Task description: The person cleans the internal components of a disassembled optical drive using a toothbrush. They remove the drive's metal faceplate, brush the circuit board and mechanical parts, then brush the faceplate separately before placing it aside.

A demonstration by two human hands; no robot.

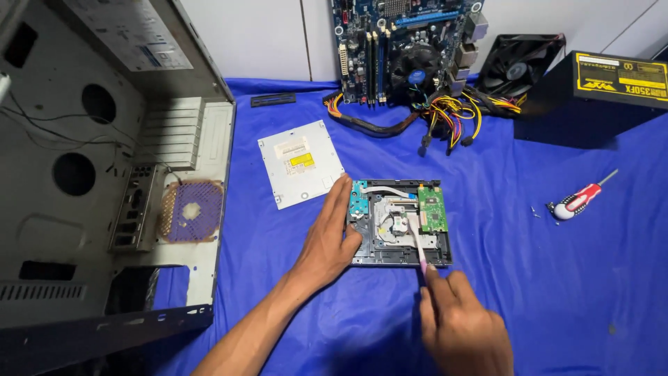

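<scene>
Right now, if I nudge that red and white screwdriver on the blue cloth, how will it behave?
The screwdriver looks rigid, with a rounded handle, so it would probably roll rather than slide. It lies alone on the blue cloth, whose wrinkles may slow it. The tiny screws beside it could scatter if bumped.

A computer repair bench: gutted case (104,160), bare motherboard (403,49), screwdriver (579,200) on blue cloth (557,278).
</scene>
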